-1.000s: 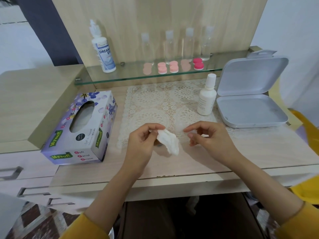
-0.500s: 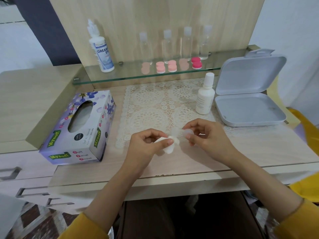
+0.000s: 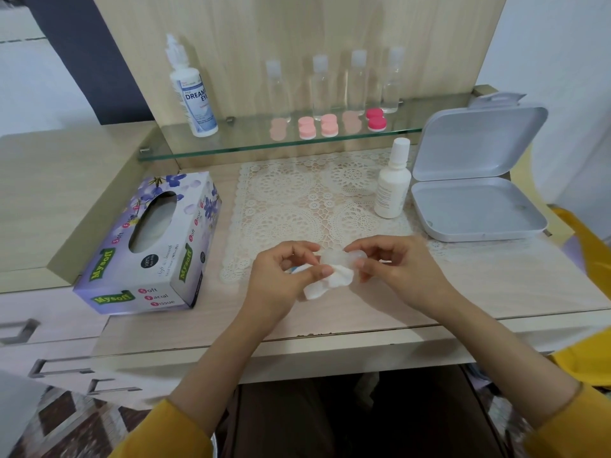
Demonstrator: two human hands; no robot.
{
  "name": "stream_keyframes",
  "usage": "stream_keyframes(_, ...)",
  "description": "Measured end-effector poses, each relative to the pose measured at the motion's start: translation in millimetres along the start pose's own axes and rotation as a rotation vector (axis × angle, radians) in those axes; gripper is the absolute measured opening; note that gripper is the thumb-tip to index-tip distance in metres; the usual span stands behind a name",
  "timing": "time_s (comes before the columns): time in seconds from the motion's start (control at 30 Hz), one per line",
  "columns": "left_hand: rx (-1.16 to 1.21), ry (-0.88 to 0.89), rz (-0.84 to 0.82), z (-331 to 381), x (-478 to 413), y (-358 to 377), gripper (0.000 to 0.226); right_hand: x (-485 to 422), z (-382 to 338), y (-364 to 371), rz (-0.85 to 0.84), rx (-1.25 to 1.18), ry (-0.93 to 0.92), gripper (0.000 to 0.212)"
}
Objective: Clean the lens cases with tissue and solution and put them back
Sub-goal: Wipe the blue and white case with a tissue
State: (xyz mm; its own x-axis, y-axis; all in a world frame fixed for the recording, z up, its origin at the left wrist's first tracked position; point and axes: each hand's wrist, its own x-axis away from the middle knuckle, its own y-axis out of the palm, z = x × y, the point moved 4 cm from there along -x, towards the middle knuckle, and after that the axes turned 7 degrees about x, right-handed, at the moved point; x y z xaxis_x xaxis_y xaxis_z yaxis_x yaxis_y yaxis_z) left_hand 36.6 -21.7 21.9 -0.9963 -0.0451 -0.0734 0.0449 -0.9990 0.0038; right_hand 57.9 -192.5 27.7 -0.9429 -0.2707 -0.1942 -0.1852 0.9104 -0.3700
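White tissue [image 3: 334,283] pinched between thumb and fingers of left hand [image 3: 284,279], wad pressed against clear lens case [image 3: 340,256]. Right hand [image 3: 396,269] grips case at fingertips, over near edge of lace mat [image 3: 297,206]. Change: one second ago hands apart, tissue off case; now joined, tissue touching case. Judgement: wiping step under way. Return not yet done; pink cases [image 3: 329,125] sit on glass shelf [image 3: 231,147]. White bottle [image 3: 391,190] upright beside mat.
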Motion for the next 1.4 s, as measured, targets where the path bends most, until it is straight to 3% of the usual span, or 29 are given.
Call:
stream_keyframes(0.33, -0.136, 0.029, -0.037, 2.3, -0.6, 4.1, 0.029, 3.6, 7.9, 6.1, -0.041, -0.027, 0.038, 0.025)
stream_keyframes(0.73, -0.247, 0.033, -0.041, -2.8, -3.5, 2.1, 0.012, 4.5, 9.3, 9.9, -0.049, 0.060, 0.029, 0.022)
stream_keyframes(0.9, -0.176, -0.033, -0.087, -4.3, -1.7, 1.1, 0.018, 3.7, 11.9, 6.3, -0.042, 0.064, 0.037, 0.028)
stream_keyframes(1.23, -0.164, -0.040, 0.043, -2.6, -1.5, 4.4, 0.011, 2.9, 8.0, 7.3, -0.022, 0.091, 0.013, 0.025)
stream_keyframes(1.4, -0.107, -0.083, -0.022, -3.1, -2.3, 0.9, 0.014, 2.6, 5.5, 4.8, -0.015, 0.048, 0.018, 0.028)
